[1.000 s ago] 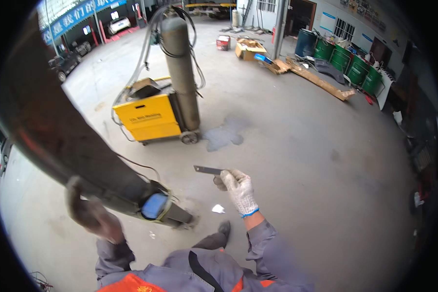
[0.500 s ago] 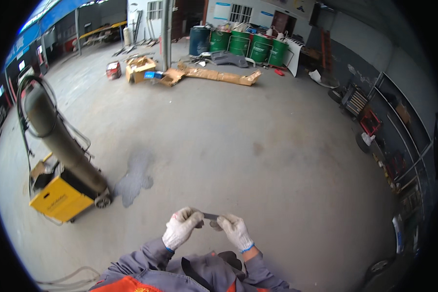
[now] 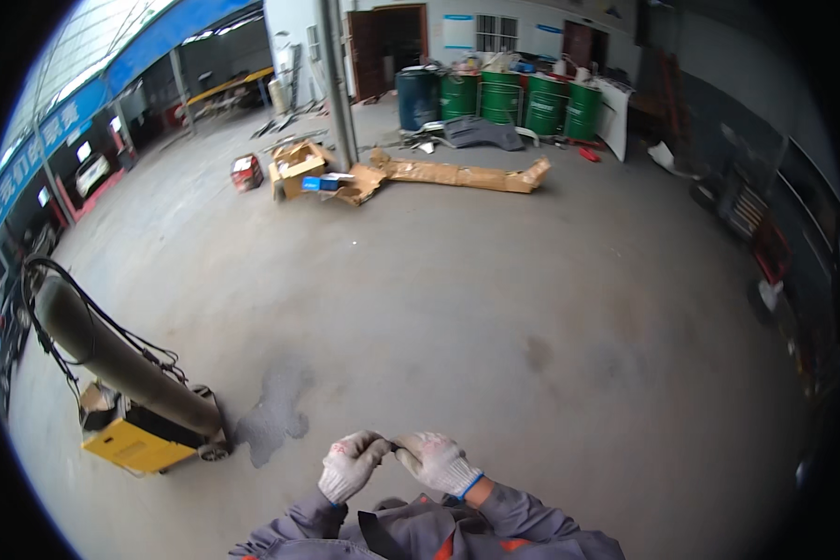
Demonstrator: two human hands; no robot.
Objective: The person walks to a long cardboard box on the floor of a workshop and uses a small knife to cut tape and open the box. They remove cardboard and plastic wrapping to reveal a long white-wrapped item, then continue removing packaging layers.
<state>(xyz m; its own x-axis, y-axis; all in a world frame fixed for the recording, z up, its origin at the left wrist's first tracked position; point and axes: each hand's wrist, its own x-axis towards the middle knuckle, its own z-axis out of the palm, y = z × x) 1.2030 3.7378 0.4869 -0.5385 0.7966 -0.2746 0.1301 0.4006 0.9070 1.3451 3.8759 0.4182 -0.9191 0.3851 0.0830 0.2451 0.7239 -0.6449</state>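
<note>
While my gloved left hand (image 3: 353, 464) and gloved right hand (image 3: 436, 462) met at the lower centre of the frame, a small dark piece (image 3: 395, 448) sat between their fingertips. Left: thumb and fingers drawn together, pinching the piece. Right: fingers curled inward, pinching it from the other side; I could not tell exact finger placement. Most of the piece was hidden by the gloves. Grey sleeves (image 3: 525, 511) framed both wrists along the lower edge.

Surroundings: concrete floor (image 3: 485, 299) filled the middle. At lower left stood a yellow cart (image 3: 140, 446) bearing a tall gas cylinder (image 3: 112, 345), which appeared tilted in the fisheye view; a dark patch (image 3: 273, 415) marked the floor just beside it. Upper centre-left: open cardboard box (image 3: 297, 166) near the foot of a pillar (image 3: 336, 84), with a blue box (image 3: 323, 183) beside it. Upper right of centre: green drums (image 3: 499, 98) in a row, long flattened cardboard (image 3: 457, 175) lying below them in the frame.
</note>
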